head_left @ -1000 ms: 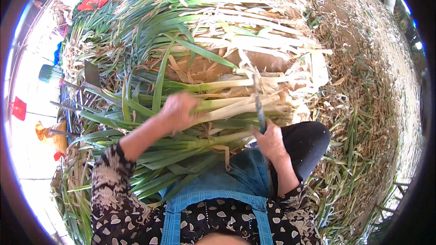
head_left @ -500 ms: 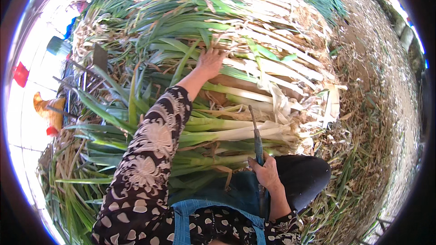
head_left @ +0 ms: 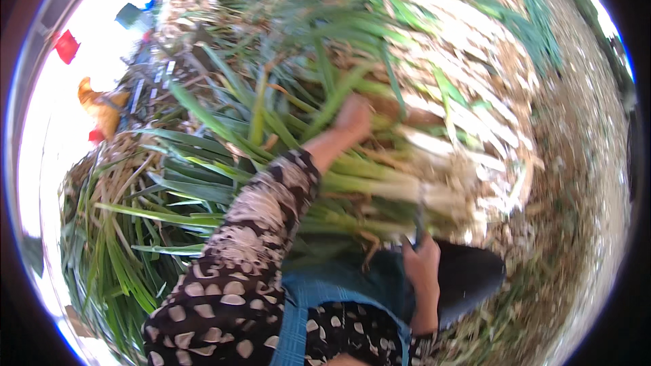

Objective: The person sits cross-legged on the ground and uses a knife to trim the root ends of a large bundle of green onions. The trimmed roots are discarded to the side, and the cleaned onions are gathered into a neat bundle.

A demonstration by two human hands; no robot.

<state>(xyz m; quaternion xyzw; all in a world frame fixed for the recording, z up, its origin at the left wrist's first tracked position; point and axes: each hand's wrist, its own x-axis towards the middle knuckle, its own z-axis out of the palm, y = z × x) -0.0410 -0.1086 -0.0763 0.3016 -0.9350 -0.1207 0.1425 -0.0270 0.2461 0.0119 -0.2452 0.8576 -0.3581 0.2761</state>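
Observation:
Smeared by motion, my left hand (head_left: 354,119) reaches into the middle of the heap with its fingers curled around a green leek stalk (head_left: 376,89). Its exact grip is partly hidden. Several thick leeks (head_left: 380,186) lie crosswise below it, white root ends to the right and green leaves to the left. My right hand (head_left: 424,259) is closed near my right knee, holding a slim tool (head_left: 420,213) with a bluish handle. The tool's narrow tip points up, away from me, over the white ends; blur hides its exact shape.
A large pile of leeks (head_left: 468,98) spreads across the far side. Loose green leaves (head_left: 119,271) are heaped at the left. Dry trimmings (head_left: 576,149) cover the ground to the right. A blue apron (head_left: 346,288) covers my lap beside my dark trouser knee (head_left: 471,278).
The view has shifted, and the scene sits further right. My left hand has come nearer to me over the leeks, its fingers going from spread to curled. My right hand still holds the tool.

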